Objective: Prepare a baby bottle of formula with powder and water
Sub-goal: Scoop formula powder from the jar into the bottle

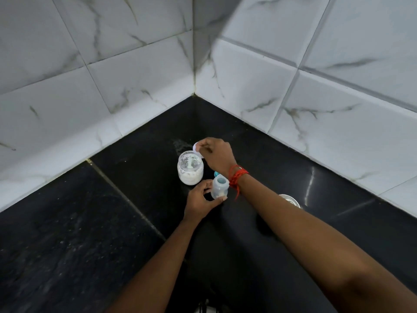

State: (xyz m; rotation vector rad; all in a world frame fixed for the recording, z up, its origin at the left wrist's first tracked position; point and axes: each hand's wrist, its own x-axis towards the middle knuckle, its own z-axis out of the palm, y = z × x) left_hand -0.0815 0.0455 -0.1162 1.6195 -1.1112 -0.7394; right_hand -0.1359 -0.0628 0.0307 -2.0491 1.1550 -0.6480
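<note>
Black polished stone countertop (67,233) fills the near field, both bare forearms reaching in from the bottom edge. Left hand (198,203) is nearest: thumb and fingers curled around the base of a small translucent plastic baby bottle (219,187), which stands upright on the counter with its neck open and some white powder at the bottom. Round steel container (291,201) sits right of the bottle, mostly hidden behind the right forearm. Red thread band (237,177) wraps the right wrist, loose ends hanging beside the bottle. Small teal piece (216,173) is just behind the bottle; can't tell what it is. Clear glass jar of white powder (190,169) stands just beyond the bottle, mouth open. Right hand (217,155) is over the jar's far rim, fingertips pinched on a small white plastic scoop (196,146). White marble-pattern wall tiles (135,64) meet in a corner behind.
</note>
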